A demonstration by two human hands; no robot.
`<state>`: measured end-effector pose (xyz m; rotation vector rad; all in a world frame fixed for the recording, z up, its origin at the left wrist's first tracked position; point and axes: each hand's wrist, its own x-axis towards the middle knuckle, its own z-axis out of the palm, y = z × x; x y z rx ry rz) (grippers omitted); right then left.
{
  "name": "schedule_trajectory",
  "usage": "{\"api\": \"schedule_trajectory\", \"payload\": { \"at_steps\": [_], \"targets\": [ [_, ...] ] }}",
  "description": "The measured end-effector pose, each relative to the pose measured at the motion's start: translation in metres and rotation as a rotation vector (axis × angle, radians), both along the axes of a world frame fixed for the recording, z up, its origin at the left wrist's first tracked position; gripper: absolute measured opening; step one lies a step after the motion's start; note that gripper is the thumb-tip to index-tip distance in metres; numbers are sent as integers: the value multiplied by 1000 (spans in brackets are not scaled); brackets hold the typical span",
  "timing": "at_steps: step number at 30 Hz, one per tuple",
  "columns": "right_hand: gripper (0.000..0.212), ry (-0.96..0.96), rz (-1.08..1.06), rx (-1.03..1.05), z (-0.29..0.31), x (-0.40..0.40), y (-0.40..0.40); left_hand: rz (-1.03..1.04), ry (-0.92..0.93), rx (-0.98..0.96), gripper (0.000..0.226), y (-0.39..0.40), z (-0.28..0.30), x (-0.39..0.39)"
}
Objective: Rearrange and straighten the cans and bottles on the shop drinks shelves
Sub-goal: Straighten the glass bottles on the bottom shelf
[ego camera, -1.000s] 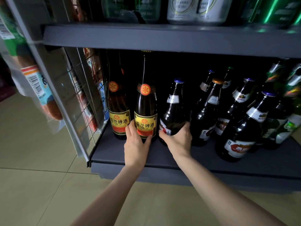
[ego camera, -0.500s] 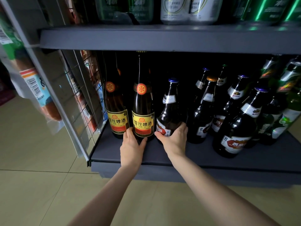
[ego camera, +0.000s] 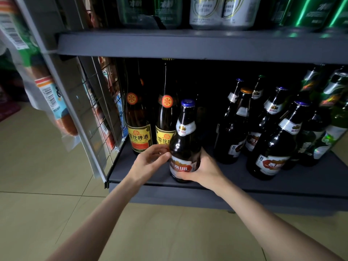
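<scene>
A dark brown beer bottle with a blue cap and a red-and-white label (ego camera: 185,140) stands near the front edge of the grey bottom shelf (ego camera: 235,178). My right hand (ego camera: 204,169) grips its lower body from the right. My left hand (ego camera: 150,160) touches its left side with curled fingertips. Just behind stand two tall brown bottles with yellow labels (ego camera: 138,117), the second one (ego camera: 165,113) partly hidden by the held bottle.
Several dark and green bottles (ego camera: 273,140) crowd the shelf's right half. Cans (ego camera: 220,12) line the upper shelf (ego camera: 188,44). A wire rack with packaged snacks (ego camera: 98,113) hangs at the left end. Tiled floor (ego camera: 47,166) lies below.
My right hand has pulled the blue-capped bottle forward to the shelf's front edge. My left hand left the yellow-labelled bottle and came to the pulled bottle's side.
</scene>
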<state>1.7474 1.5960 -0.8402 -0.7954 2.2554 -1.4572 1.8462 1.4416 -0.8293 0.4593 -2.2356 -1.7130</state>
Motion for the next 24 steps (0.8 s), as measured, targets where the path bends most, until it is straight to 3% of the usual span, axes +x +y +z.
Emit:
{"api": "schedule_trajectory", "payload": {
  "at_steps": [4,7,14,17,20,22,24],
  "targets": [
    [81,-9,67,6,0,0,-12,-87,-26,64,67,-7,2,6],
    [79,-25,114,25,1,0,-14,-105,-32,17,68,-4,6,4],
    [92,115,248,173,7,-5,-13,-31,22,-166,103,7,-7,-8],
    [92,159,289,243,8,-6,-15,43,38,-192,96,11,-8,-4],
    [73,102,347,331,15,-17,-10,93,57,-236,86,10,-7,2],
    [66,71,230,258,19,-25,-6,120,64,-252,83,9,-8,8],
    [68,162,-13,178,19,-31,-11,192,67,-250,79,8,-9,14]
  ]
}}
